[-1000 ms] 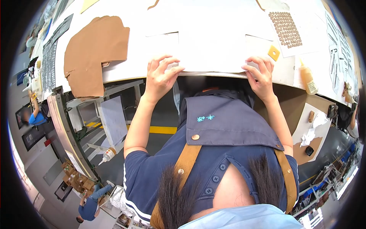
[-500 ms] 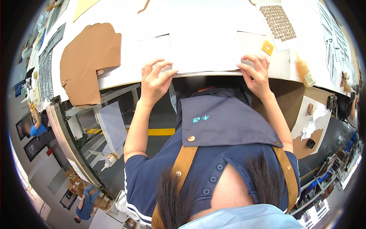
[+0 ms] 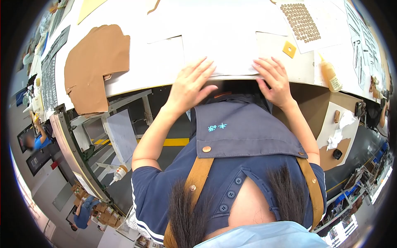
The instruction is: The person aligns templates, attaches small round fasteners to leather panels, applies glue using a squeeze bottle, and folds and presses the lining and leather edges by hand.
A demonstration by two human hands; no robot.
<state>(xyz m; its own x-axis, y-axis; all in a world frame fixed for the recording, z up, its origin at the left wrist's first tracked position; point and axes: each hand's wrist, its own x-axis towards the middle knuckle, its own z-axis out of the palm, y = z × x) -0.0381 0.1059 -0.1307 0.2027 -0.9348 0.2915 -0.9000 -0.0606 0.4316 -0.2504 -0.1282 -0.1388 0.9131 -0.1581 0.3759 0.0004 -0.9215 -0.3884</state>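
A large white sheet (image 3: 219, 45) with notched corners lies on the table, its near edge along the table's front edge. My left hand (image 3: 191, 85) rests flat on that edge's left part, fingers stretched out and thumb pointing right. On the right part, my right hand (image 3: 275, 82) lies with its fingers extended over the sheet and its thumb at the edge. Neither hand grips anything. To the left is a brown cut piece (image 3: 97, 62) of leather-like material. Right of the sheet sits a small yellow square (image 3: 289, 49) with a hole.
A squeeze bottle (image 3: 331, 76) of yellowish liquid lies at the right, below a card of small brown rings (image 3: 301, 22). Dark strips (image 3: 49, 78) line the far left. A lower shelf (image 3: 337, 132) holds paper and small items. Other people (image 3: 40, 138) are in the background.
My left hand has moved right along the near edge, and its curled fingers have straightened flat. My right hand has gone from a pinch at the edge to extended fingers.
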